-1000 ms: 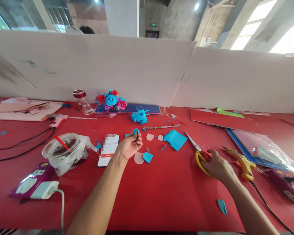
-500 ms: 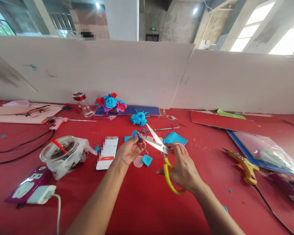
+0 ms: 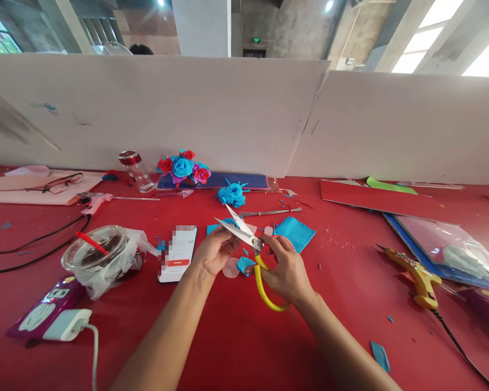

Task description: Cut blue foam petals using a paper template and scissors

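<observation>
My left hand [image 3: 214, 252] is closed, its fingertips pinching a small piece of blue crepe paper [image 3: 230, 221] that the blades partly hide. My right hand [image 3: 291, 271] grips yellow-handled scissors [image 3: 262, 279]. Their blades are spread and lie across the paper at the left fingertips. Just below the blades, a cut blue petal [image 3: 244, 265] rests beside a pale pink round piece [image 3: 230, 268]. To the right lies a larger folded blue sheet [image 3: 295, 233]. Behind the hands sits a cluster of blue paper flowers [image 3: 232, 194].
A phone [image 3: 178, 255], a lidded cup [image 3: 95, 247] and a power bank [image 3: 44, 312] with a charger stand left. A yellow glue gun [image 3: 415, 274] lies right, near plastic-wrapped sheets [image 3: 452, 244]. At the back are a bouquet [image 3: 183, 167], a glass bottle [image 3: 136, 172] and wires [image 3: 271, 212].
My right hand has brought the scissors leftward, so the spread blades now cross the paper at my left fingertips. My left hand stays nearly in place. The view has shifted slightly.
</observation>
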### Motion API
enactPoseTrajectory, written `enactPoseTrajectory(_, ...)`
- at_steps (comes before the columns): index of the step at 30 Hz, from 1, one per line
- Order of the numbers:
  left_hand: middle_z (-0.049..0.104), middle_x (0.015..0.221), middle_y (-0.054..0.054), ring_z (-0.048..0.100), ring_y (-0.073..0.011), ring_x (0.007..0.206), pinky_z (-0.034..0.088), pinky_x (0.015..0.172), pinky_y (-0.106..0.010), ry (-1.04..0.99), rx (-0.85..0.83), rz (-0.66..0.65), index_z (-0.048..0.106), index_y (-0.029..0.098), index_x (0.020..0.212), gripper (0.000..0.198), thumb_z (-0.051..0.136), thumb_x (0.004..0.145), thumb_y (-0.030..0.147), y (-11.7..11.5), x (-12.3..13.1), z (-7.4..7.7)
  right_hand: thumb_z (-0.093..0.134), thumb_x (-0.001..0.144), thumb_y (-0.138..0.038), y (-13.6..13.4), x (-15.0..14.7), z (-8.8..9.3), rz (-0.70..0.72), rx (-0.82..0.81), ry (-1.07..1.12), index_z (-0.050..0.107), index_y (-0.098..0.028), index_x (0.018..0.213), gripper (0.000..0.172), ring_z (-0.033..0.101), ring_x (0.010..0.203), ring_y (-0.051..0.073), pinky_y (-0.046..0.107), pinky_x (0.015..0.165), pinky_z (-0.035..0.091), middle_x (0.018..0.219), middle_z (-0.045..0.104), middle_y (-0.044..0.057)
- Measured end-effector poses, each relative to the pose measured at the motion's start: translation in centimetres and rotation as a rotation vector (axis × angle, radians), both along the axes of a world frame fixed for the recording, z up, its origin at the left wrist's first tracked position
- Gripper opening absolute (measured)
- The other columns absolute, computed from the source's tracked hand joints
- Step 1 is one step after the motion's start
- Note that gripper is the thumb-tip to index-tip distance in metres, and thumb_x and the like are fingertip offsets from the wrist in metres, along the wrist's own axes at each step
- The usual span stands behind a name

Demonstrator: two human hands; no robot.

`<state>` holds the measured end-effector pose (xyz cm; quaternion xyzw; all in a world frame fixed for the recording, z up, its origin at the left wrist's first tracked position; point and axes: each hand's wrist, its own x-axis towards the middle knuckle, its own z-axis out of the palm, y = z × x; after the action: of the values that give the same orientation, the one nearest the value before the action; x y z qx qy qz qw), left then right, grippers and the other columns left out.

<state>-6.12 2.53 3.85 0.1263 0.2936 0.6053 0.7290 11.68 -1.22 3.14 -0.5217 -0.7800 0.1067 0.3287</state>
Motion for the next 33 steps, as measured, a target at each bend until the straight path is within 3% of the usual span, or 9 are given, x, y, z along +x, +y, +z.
enactPoseTrajectory(4, 0.072, 0.072, -0.004, 0.068, -0.0144, 0.069, 0.056, 0.07, -0.024, 0.016, 0.011, -0.006, 0.065, 0.012, 0.07, 0.019, 0.058, 0.071, -0.005, -0.1, 0.1, 0.0, 0.068, 0.072, -0.034, 0.1, 0.1, -0.2, 0.021, -0.007, 0.062, 0.057, -0.022, 0.114, 0.046, 0.059, 0.081, 0.022, 0.03, 0.067, 0.048, 0.095, 0.062, 0.007)
enactPoseTrajectory(9, 0.073, 0.074, -0.004, 0.07, -0.0162, 0.073, 0.057, 0.078, -0.029, -0.003, 0.007, -0.01, 0.069, 0.013, 0.088, 0.027, 0.054, 0.075, -0.005, -0.1, 0.2, 0.2, 0.068, 0.071, -0.032, 0.1, 0.4, -0.4, 0.037, -0.031, 0.104, 0.057, -0.02, 0.115, 0.046, 0.057, 0.075, 0.019, 0.028, 0.065, 0.047, 0.091, 0.061, 0.006)
enactPoseTrajectory(16, 0.073, 0.074, -0.004, 0.07, -0.0168, 0.072, 0.057, 0.077, -0.029, -0.009, -0.001, 0.008, 0.069, 0.014, 0.096, 0.033, 0.055, 0.075, -0.007, 0.0, 0.2, 0.1, 0.068, 0.072, -0.032, 0.1, 0.4, -0.5, 0.031, -0.04, 0.094, 0.057, -0.021, 0.113, 0.045, 0.057, 0.076, 0.02, 0.028, 0.064, 0.047, 0.094, 0.062, 0.006)
enactPoseTrajectory(24, 0.074, 0.078, -0.005, 0.071, -0.0178, 0.075, 0.056, 0.084, -0.033, 0.008, 0.033, -0.017, 0.07, 0.015, 0.093, 0.029, 0.061, 0.073, -0.003, 0.0, -0.1, 0.0, 0.066, 0.076, -0.04, 0.0, 0.9, -0.6, 0.038, -0.001, 0.069, 0.059, -0.02, 0.114, 0.043, 0.054, 0.061, 0.015, 0.026, 0.058, 0.045, 0.082, 0.063, 0.004)
enactPoseTrajectory(33, 0.074, 0.079, -0.007, 0.07, -0.0193, 0.081, 0.055, 0.089, -0.037, 0.078, 0.077, -0.039, 0.069, 0.011, 0.073, 0.014, 0.063, 0.072, -0.001, 0.1, -0.5, -0.2, 0.066, 0.075, -0.045, 0.0, 1.2, -0.2, 0.027, 0.025, 0.069, 0.063, -0.017, 0.111, 0.046, 0.06, 0.067, 0.019, 0.028, 0.063, 0.048, 0.084, 0.068, 0.008)
